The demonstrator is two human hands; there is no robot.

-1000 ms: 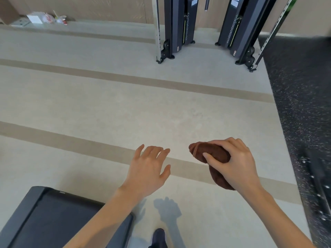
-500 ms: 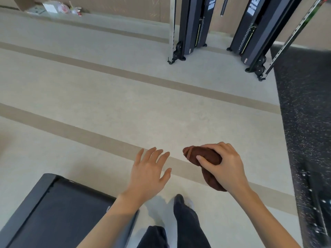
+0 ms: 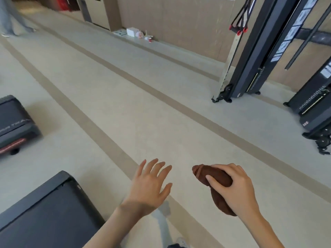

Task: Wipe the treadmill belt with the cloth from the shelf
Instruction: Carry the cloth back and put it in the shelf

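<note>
Head view is showing us carrying the brown cloth (image 3: 213,173) bunched in our right hand (image 3: 238,190), fingers and thumb curling round it. We are holding it in the air above the pale floor (image 3: 125,104), well to the right of the treadmill belt (image 3: 50,222) lying at lower left. Our left hand (image 3: 150,185) is hovering empty with fingers spread, just past the belt's end.

We are judging that the step in hand is bringing the cloth to the belt, with no wiping begun yet. To do it well, we are planning on turning toward the deck, crouching low, and shaking the wad open so a flat face is meeting the belt rather than a lump. The free hand could be bracing on the side rail (image 3: 32,197) while we are wiping in long, overlapping strokes along the belt, pressing evenly.
</note>
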